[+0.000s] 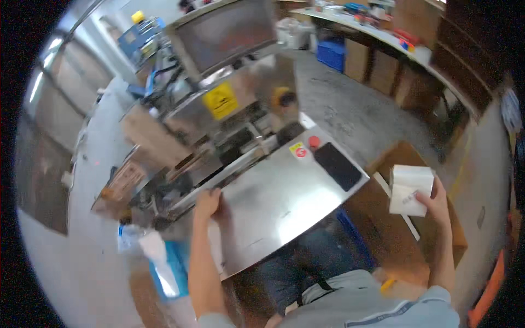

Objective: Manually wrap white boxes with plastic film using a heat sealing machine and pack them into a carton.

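My right hand [435, 203] grips a white packet [411, 188], roughly square with small dark print, with the thumb on its face. It holds the packet above an open cardboard box [402, 153] at the right. My left hand [206, 204] is at the left part of a machine's shiny metal table [268, 210], close to the long rail. Its fingers look curled together; anything in them is hidden. The machine [246, 98] carries a yellow warning label [221, 101], a red button [314, 142] and a dark panel [340, 167] on the table's right end.
A long white strip [396, 205] lies across the cardboard box. Blue and clear plastic wrapping [168, 270] sits by my left forearm. Brown cartons [123, 183] stand left of the machine. At the back, a workbench [372, 30] has a blue crate [331, 54] under it.
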### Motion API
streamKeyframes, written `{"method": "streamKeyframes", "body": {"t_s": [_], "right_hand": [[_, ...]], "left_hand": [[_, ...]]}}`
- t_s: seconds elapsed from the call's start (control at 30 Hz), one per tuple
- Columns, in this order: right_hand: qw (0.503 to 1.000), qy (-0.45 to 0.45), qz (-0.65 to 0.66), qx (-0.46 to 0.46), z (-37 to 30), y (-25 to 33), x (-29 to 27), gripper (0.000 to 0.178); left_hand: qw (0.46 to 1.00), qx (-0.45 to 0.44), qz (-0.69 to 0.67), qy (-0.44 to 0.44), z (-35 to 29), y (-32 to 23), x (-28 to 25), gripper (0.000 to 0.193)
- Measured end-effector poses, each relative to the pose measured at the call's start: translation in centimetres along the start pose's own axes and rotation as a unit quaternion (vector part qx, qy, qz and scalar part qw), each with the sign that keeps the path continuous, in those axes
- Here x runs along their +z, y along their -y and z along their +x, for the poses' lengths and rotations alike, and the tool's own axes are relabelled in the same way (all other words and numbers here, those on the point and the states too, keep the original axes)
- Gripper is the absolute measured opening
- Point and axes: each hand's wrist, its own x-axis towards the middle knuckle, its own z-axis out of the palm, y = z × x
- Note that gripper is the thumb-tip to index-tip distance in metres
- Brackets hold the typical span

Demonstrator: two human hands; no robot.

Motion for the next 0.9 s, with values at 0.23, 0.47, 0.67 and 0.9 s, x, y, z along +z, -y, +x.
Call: {"method": "streamKeyframes", "body": {"t_s": [0.23, 0.47, 0.67, 0.9], "right_hand": [[0.919, -0.084, -0.377, 0.076, -4.8, -8.8, -8.8, 0.084], [0.811, -0.027, -0.421, 0.406, -13.1, -26.2, -15.2, 0.097], [0.827, 0.079, -0.28, 0.48, -22.5, -36.1, -17.7, 0.067], [0.693, 0.235, -0.343, 0.59, -30.3, -54.8, -17.1, 0.04]], "left_hand": [[0.985, 0.082, -0.136, -0.067, -9.5, -6.0, 0.3, 0.05], [0.964, 0.204, 0.142, -0.099, -18.0, -14.6, 9.0, 0.058], [0.97, 0.204, 0.094, -0.093, -18.8, -16.4, 10.8, 0.054], [0.965, 0.215, 0.112, -0.097, -18.6, -16.3, 10.8, 0.053]]}}
